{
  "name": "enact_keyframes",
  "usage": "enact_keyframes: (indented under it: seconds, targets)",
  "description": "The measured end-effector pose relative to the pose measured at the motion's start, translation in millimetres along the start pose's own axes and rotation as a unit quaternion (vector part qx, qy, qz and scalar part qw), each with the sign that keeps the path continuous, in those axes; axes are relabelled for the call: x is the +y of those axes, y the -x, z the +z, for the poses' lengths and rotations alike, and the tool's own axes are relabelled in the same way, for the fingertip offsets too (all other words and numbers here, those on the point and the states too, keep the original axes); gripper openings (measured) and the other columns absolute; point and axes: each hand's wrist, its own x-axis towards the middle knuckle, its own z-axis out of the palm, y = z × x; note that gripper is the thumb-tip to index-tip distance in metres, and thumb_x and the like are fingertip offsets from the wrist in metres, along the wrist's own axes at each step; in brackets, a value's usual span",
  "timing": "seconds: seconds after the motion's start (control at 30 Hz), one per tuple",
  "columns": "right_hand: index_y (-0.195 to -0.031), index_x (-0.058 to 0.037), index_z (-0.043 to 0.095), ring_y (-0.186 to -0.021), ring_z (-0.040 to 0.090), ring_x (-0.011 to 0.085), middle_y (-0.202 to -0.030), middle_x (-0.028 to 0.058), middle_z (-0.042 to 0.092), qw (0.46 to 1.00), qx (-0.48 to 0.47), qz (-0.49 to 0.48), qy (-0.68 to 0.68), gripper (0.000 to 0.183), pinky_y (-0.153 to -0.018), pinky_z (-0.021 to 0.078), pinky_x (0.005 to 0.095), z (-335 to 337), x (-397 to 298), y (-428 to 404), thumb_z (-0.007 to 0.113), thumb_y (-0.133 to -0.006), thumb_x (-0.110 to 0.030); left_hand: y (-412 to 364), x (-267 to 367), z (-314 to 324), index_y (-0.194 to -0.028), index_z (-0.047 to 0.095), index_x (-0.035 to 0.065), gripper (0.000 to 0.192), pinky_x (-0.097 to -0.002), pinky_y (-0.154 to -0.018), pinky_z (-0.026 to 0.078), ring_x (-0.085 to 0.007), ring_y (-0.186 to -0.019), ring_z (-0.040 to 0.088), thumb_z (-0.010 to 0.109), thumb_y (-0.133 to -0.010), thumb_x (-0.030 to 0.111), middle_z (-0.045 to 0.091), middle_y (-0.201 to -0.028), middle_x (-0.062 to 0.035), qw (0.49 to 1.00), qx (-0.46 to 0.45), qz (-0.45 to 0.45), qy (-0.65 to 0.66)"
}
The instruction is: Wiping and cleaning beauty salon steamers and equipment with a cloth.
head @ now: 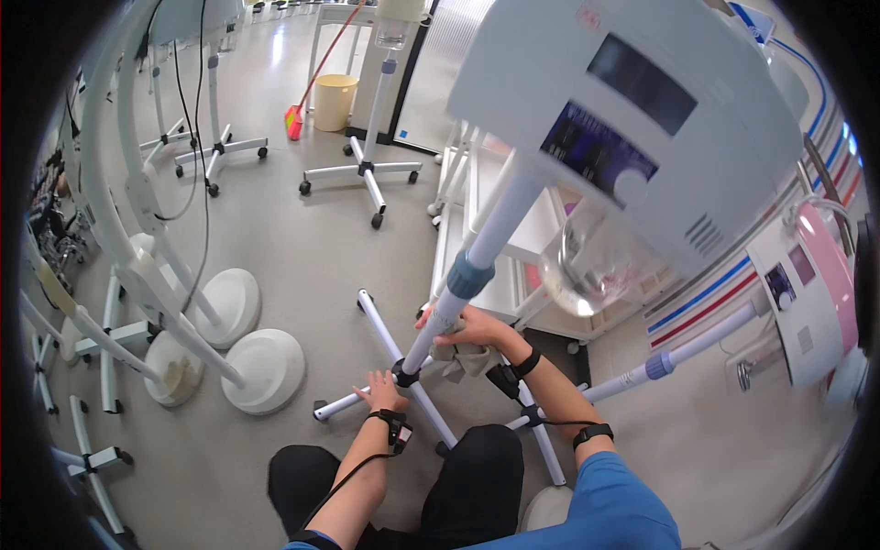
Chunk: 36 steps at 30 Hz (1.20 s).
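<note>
In front of me stands a white steamer unit (687, 179) with a dark display, a control knob and a clear glass jar (591, 265) beneath it. Its pale pole (445, 309) has a blue-grey collar (471, 275) and runs down to a castered cross base (405, 372). My right hand (474, 328) presses a grey-beige cloth (464, 359) around the pole below the collar. My left hand (383, 393) rests on a leg (340, 404) of the base near the hub, with its fingers spread and nothing held.
A white trolley (474, 282) stands behind the pole. To my right leans a pink-and-white steamer (801, 295) on its own stand. Lamp stands with round white bases (265, 371) crowd the left. Farther off are another castered stand (364, 167), a cream bin (333, 103) and a red broom (294, 122).
</note>
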Motion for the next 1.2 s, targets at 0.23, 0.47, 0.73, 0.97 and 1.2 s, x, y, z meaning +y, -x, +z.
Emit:
enact_keyframes:
  seconds: [0.23, 0.47, 0.73, 0.97, 1.2]
  targets:
    - [-0.105, -0.0067, 0.058, -0.100, 0.055, 0.0182, -0.104, 0.0060, 0.060, 0.989, 0.073, -0.053, 0.114, 0.035, -0.090, 0.0419, 0.0347, 15.2, 20.1, 9.8, 0.072, -0.074, -0.013, 13.7, 21.1, -53.1, -0.105, 0.052, -0.0084, 0.056, -0.0424, -0.091, 0.043, -0.0419, -0.102, 0.054, 0.064, -0.063, 0.027, 0.057, -0.104, -0.0314, 0.970, 0.056, -0.019, 0.236]
    - [-0.105, -0.0058, 0.058, -0.096, 0.056, 0.0175, -0.102, 0.0073, 0.060, 0.893, 0.126, 0.254, -0.349, 0.039, -0.087, 0.0434, 0.0334, 68.2, -3.5, 34.4, 0.074, -0.071, -0.016, 85.1, 59.4, -166.3, -0.107, 0.052, -0.0019, 0.032, -0.0414, -0.087, 0.043, -0.0366, -0.100, 0.052, 0.054, -0.080, 0.016, 0.053, -0.108, -0.0242, 0.903, 0.234, 0.121, 0.340]
    - [-0.103, -0.0055, 0.058, -0.096, 0.056, 0.0170, -0.103, 0.0071, 0.060, 0.929, 0.242, 0.275, -0.039, 0.040, -0.086, 0.0440, 0.0328, 96.8, 38.4, 67.6, 0.076, -0.068, -0.015, 225.5, 114.5, -305.3, -0.118, 0.044, -0.0008, 0.036, -0.0373, -0.094, 0.037, -0.0262, -0.109, 0.050, 0.042, -0.095, 0.027, 0.051, -0.115, -0.0171, 0.848, 0.240, 0.121, 0.457]
    - [-0.137, 0.0053, 0.022, -0.115, 0.050, 0.0341, -0.122, 0.0244, 0.051, 0.840, 0.383, 0.375, -0.084, 0.096, -0.094, 0.0419, 0.0379, 91.9, -62.0, 186.5, 0.076, -0.061, -0.020, 272.6, 169.3, -382.1, -0.140, 0.027, 0.0112, 0.067, -0.0499, -0.099, 0.029, -0.0268, -0.129, 0.034, 0.033, -0.091, 0.056, 0.030, -0.144, -0.0104, 0.746, 0.119, 0.014, 0.655]
    - [-0.140, -0.0054, 0.025, -0.116, 0.049, 0.0355, -0.125, 0.0230, 0.050, 0.851, 0.430, 0.303, 0.015, 0.091, -0.095, 0.0412, 0.0376, 2.1, -238.5, 188.5, 0.072, -0.065, -0.024, 301.2, 230.4, -448.3, -0.141, 0.025, 0.0186, 0.076, -0.0518, -0.098, 0.027, -0.0268, -0.131, 0.027, 0.035, -0.082, 0.067, 0.025, -0.145, -0.0056, 0.712, 0.151, -0.088, 0.680]
